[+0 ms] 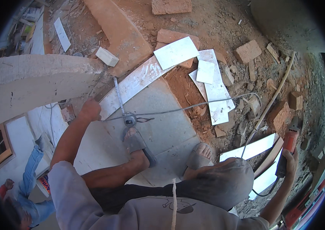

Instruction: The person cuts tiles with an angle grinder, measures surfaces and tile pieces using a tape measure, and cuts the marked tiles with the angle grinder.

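Right hand point(292, 158) at right edge grips an orange-red angle grinder point(288, 147), likely heavy and stiff; we'd hold its body. Left hand point(90, 110), centre-left, is closed, apparently pinching a thin metal rod point(118, 96) over the curved tile strip point(131, 85).
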Demonstrator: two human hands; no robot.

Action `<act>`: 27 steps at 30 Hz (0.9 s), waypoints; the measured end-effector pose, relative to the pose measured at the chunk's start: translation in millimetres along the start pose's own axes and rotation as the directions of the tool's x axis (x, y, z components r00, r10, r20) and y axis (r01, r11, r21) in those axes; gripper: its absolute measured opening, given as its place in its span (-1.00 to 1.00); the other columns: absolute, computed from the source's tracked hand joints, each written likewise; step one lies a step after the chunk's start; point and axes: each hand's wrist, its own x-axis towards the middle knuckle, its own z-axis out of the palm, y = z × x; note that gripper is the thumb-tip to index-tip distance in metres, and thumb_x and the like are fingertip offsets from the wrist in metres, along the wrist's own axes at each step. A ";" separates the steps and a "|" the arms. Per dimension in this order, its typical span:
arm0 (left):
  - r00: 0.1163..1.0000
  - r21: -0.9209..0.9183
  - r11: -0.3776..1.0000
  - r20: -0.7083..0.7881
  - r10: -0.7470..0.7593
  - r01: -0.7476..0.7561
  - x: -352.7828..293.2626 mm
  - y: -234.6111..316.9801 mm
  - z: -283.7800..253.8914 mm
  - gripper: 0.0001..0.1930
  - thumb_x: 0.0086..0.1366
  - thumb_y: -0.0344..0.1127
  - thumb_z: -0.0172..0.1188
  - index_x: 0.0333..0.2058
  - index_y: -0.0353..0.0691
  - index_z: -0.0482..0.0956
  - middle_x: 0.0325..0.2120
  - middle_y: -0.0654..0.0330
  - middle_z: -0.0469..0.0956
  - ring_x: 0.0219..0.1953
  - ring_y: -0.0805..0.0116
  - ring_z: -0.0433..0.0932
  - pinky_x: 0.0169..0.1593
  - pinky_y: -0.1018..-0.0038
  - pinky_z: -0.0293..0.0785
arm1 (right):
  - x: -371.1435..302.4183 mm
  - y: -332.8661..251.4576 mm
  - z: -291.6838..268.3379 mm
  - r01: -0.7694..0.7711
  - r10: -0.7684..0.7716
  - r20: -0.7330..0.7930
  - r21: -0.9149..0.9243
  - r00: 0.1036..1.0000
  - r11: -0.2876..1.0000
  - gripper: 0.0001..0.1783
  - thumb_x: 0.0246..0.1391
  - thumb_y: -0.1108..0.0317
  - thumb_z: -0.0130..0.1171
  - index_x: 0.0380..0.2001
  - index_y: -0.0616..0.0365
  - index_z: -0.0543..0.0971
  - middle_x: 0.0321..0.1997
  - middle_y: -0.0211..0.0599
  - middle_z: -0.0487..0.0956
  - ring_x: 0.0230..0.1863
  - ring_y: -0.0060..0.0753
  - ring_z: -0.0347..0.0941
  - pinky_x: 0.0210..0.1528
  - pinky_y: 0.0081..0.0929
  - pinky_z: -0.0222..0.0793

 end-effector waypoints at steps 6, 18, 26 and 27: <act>0.920 -0.205 0.935 -0.210 -0.332 0.290 33.3 30.3 -8.8 -0.67 0.10 -0.36 0.24 -0.11 -0.23 0.56 -0.14 -0.04 0.56 -0.08 -0.05 0.55 0.04 0.17 0.46 | -9.9 19.1 19.5 0.080 -0.062 -0.081 0.245 0.995 0.966 -0.38 -0.16 0.08 0.24 -0.06 0.27 0.46 -0.44 -0.40 0.45 -0.54 -0.56 0.34 -0.47 -0.57 0.27; 0.565 -0.395 0.793 -0.821 -0.079 -0.464 115.4 376.8 -86.0 -0.51 0.20 -0.07 0.22 0.04 -0.21 0.49 -0.13 0.14 0.57 0.04 0.16 0.46 0.31 0.07 0.10 | 15.6 -69.6 170.5 0.138 -0.274 0.168 0.558 0.947 0.818 -0.27 -0.22 0.02 0.33 0.01 0.24 0.48 -0.25 -0.33 0.51 -0.25 -0.47 0.42 -0.16 -0.49 0.33; 0.733 -0.253 0.689 -0.258 0.629 -0.680 95.8 377.2 -50.7 -0.75 0.20 -0.30 0.15 -0.13 -0.13 0.61 -0.12 0.15 0.59 0.07 0.23 0.47 0.33 0.15 0.11 | 19.1 -66.6 152.4 0.281 -0.355 0.072 0.478 0.932 0.832 -0.21 -0.25 0.04 0.34 0.06 0.28 0.44 -0.21 -0.26 0.55 -0.25 -0.43 0.48 -0.15 -0.44 0.39; 0.749 -0.254 0.705 -0.259 0.610 -0.663 98.3 365.9 -53.0 -0.75 0.20 -0.30 0.15 -0.13 -0.13 0.61 -0.12 0.15 0.59 0.07 0.23 0.47 0.33 0.15 0.11 | 21.6 -63.3 158.0 0.283 -0.355 0.060 0.486 0.933 0.827 -0.20 -0.25 0.04 0.35 0.06 0.28 0.43 -0.20 -0.26 0.54 -0.24 -0.43 0.47 -0.15 -0.44 0.39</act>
